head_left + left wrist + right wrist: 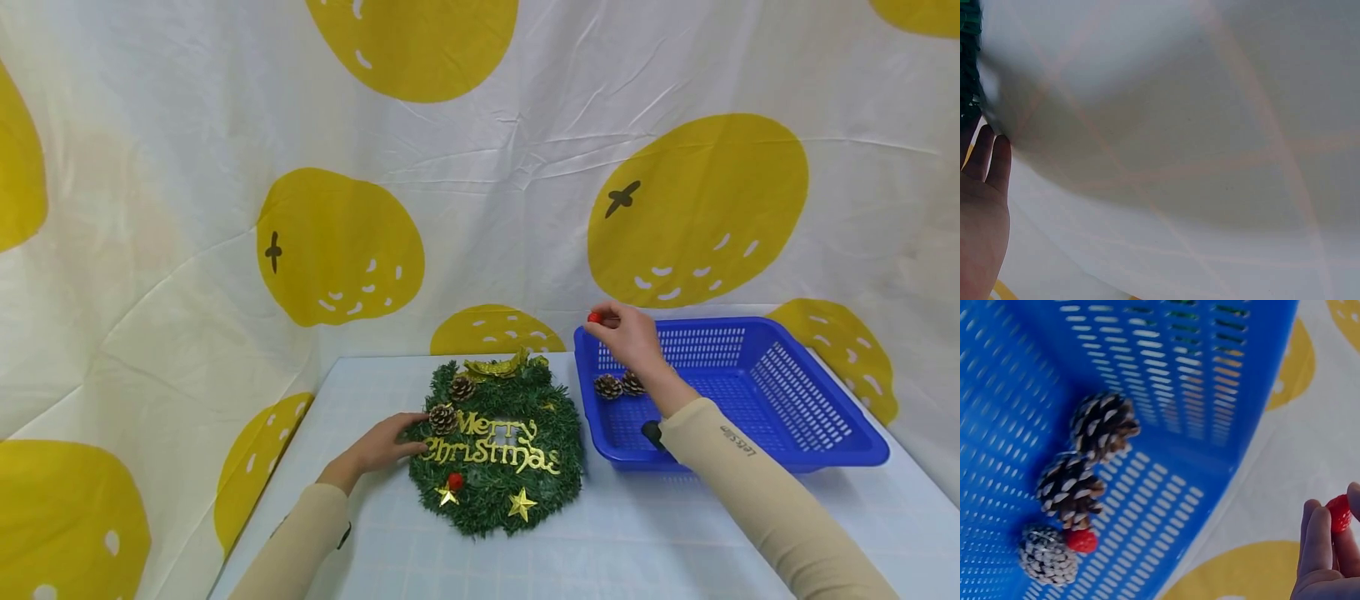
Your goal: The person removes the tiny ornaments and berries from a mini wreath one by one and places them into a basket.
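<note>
Hand [626, 333], the person's right, pinching a small red berry [1340, 512] between thumb and fingertips, near the rear left corner of a blue basket [825, 459]. Left hand [386, 442] at the left edge of a green wreath [557, 492], fingers loosely extended. Right sleeve [780, 500] reaching across the basket's front rim, in the way of part of the inside. Within the basket, gathered near one wall: two brown pine cones [1105, 425] with pale tips, a greyish-white cone [1047, 555], and a second berry [1080, 540] just beside it. Immediately left of the basket, flat on a pale bench [390, 567] with faint pink lines, the wreath, with a gold bow [498, 365] on top, dark cones [442, 418] at upper left, gold stars [521, 505] low down, and a red ornament [455, 482] touching the left star. Behind, a white cloth [480, 250] printed with large yellow fruit. Across the wreath's middle, gold lettering [513, 456] in two lines: "Merry" above "Christmas". On the right sleeve, small dark print, apparently "LetsSlim".
</note>
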`<control>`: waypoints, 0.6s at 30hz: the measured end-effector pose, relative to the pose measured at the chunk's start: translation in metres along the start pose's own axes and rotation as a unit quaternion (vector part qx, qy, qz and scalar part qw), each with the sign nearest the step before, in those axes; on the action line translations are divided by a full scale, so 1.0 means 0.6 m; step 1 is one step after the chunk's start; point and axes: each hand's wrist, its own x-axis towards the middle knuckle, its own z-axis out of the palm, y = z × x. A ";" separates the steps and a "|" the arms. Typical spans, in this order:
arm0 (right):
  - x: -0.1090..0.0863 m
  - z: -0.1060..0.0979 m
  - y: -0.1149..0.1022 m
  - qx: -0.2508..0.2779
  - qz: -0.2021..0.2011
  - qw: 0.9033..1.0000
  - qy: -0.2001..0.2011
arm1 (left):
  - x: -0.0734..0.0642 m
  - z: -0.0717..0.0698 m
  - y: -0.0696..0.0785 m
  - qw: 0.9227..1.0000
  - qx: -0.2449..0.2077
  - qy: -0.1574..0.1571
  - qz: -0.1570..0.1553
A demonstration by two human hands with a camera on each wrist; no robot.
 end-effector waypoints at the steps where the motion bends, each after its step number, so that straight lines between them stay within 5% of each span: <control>1: 0.000 -0.002 0.003 -0.001 0.003 1.000 -0.001 | 0.000 0.000 0.000 1.000 0.000 0.000 0.001; 18: 0.009 -0.020 0.063 -0.034 0.027 0.999 0.014 | 0.000 -0.001 0.001 1.000 0.003 -0.001 0.001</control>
